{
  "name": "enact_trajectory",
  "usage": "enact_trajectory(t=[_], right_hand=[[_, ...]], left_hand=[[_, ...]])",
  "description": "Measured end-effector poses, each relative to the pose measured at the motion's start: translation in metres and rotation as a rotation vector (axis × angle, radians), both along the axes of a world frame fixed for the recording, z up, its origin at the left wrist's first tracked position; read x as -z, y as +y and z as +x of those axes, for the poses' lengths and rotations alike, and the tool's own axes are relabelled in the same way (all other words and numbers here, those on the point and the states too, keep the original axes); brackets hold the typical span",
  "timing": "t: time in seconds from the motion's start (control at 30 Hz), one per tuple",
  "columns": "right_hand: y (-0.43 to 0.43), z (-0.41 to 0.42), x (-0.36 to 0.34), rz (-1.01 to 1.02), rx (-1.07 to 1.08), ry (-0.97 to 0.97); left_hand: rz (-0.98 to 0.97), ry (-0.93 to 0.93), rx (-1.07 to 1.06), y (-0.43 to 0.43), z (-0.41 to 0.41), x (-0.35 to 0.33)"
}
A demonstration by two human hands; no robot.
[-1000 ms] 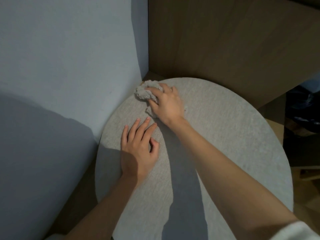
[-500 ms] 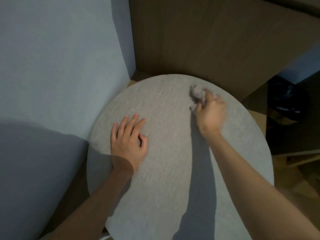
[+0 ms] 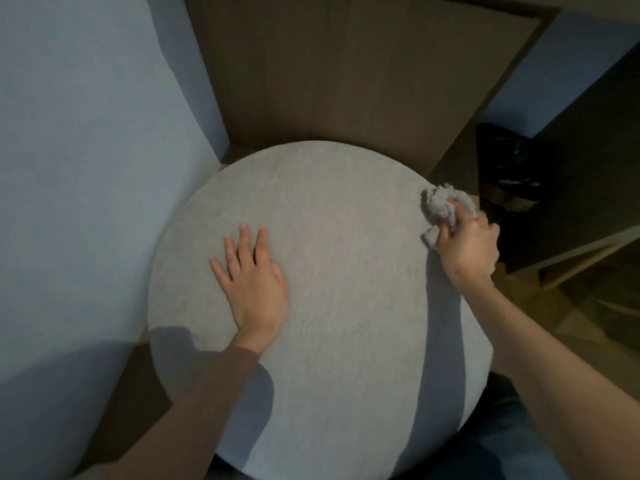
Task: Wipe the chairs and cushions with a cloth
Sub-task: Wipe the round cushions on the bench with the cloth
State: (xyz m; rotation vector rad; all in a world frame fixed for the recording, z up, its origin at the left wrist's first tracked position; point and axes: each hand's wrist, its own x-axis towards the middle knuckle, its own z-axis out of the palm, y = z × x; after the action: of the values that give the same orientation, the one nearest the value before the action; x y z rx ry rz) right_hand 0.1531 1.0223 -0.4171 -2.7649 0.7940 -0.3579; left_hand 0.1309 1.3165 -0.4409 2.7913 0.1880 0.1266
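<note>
My right hand (image 3: pixel 467 247) had its fingers (image 3: pixel 450 225) clamped on the crumpled grey cloth (image 3: pixel 441 206) at the right rim of the round pale-grey fabric cushion (image 3: pixel 346 271), centre-right of frame. My left hand (image 3: pixel 252 275) lay flat, fingers apart, bracing it. Wiping well, I judged, needed even pressure along that rim.
</note>
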Motion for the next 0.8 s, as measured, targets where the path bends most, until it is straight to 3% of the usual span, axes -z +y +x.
enact_trajectory(t=[0.07, 0.2, 0.33, 0.4, 0.47, 0.57, 0.7, 0.8], right_hand=[[0.024, -0.024, 0.001, 0.026, -0.075, -0.019], [0.114, -0.096, 0.004, 0.122, -0.529, -0.038], [0.078, -0.098, -0.003, -0.069, -0.851, -0.076], [0.033, -0.079, -0.005, -0.116, -0.717, -0.055], [-0.003, -0.065, -0.005, -0.102, -0.424, -0.031], [0.002, -0.066, -0.005, 0.012, -0.147, -0.064], [0.071, -0.126, -0.002, 0.152, -0.476, -0.068], [0.071, -0.148, 0.000, 0.095, -0.747, -0.050]], left_hand=[[0.020, 0.030, 0.072, -0.018, -0.001, -0.001], [0.033, 0.039, 0.139, -0.023, 0.004, 0.000], [0.039, 0.004, 0.183, -0.024, -0.003, 0.002], [0.052, 0.011, 0.230, -0.030, -0.009, 0.002], [0.070, 0.023, 0.283, -0.039, -0.018, 0.003], [0.087, 0.033, 0.309, -0.051, -0.026, 0.003], [0.086, 0.041, 0.301, -0.053, -0.028, 0.000], [0.100, 0.044, 0.304, -0.054, -0.030, 0.000]])
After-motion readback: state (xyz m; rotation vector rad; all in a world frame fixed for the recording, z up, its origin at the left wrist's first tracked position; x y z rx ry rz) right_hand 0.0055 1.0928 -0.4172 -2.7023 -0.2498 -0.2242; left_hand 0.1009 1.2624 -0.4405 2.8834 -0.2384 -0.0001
